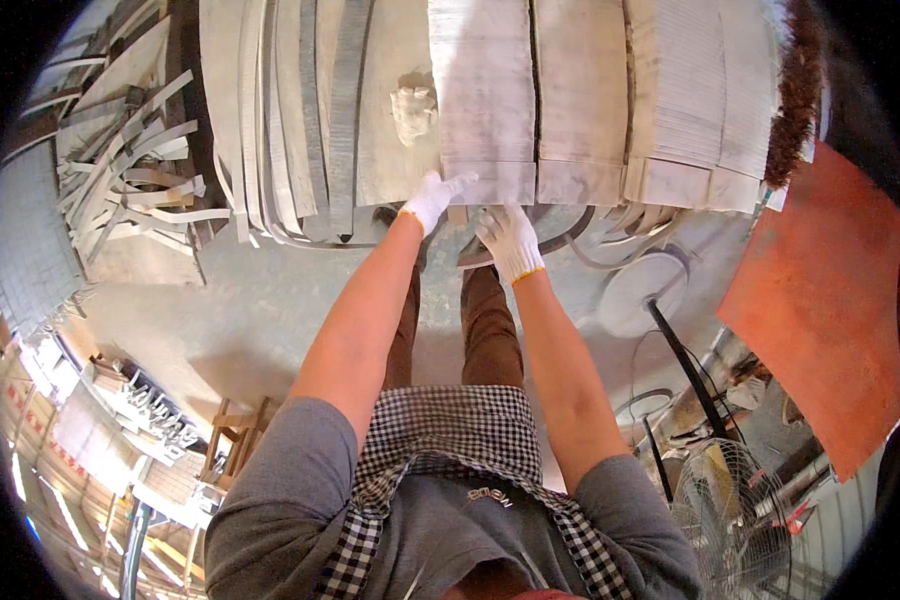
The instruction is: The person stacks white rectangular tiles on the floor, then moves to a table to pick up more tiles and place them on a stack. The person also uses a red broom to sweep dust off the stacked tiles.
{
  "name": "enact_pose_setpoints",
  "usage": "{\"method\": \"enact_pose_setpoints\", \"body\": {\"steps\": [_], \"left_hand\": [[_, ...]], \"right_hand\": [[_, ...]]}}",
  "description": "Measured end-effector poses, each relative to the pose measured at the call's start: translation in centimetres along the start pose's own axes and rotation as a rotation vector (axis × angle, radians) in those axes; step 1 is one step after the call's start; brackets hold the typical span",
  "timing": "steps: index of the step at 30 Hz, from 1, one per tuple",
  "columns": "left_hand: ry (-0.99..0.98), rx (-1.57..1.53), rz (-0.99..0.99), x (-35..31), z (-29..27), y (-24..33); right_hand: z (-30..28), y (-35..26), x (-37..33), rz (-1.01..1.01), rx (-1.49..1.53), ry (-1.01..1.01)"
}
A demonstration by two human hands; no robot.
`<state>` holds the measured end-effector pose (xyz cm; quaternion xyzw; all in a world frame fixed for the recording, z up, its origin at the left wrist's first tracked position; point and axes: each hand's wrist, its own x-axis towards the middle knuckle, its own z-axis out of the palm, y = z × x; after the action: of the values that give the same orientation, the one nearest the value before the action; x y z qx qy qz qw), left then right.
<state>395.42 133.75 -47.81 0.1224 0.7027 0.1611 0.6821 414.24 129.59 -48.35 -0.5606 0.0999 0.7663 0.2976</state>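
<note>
Both my hands wear white knit gloves with yellow cuffs. My left hand [436, 200] lies at the near end of a long pale board [485, 100], its fingers stretched to the right along that edge. Just right of it and lower, my right hand [510, 243] has bent fingers at the same end; what they hold, if anything, is hidden. A dark curved strip [477, 259] shows beside the right hand, below the board's end. On the neighbouring board [390, 160] to the left lies a crumpled off-white bundle [413, 113].
More pale boards [582, 90] lie side by side to the right. Narrow strips [342, 110] bend along the left side. A heap of loose offcuts [135, 180] lies far left. At right are an orange-red sheet [830, 300], a round-based stand [645, 293] and a wire-caged fan [735, 510].
</note>
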Motion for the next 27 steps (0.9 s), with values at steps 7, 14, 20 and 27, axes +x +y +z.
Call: {"method": "enact_pose_setpoints", "body": {"steps": [7, 14, 20, 27], "left_hand": [[0.033, -0.241, 0.183, 2.0, 1.3, -2.3], [0.105, -0.289, 0.163, 1.0, 2.0, -1.9], [0.209, -0.22, 0.107, 2.7, 1.4, -3.8], [0.046, -0.231, 0.104, 0.9, -0.1, -1.7]], "right_hand": [[3.1, -1.7, 0.8, 0.018, 0.117, 0.052], [3.4, -1.4, 0.4, 0.004, 0.172, 0.033], [4.0, -0.2, 1.2, -0.007, 0.218, 0.104], [2.4, 0.1, 2.1, -0.013, 0.396, 0.018]]}}
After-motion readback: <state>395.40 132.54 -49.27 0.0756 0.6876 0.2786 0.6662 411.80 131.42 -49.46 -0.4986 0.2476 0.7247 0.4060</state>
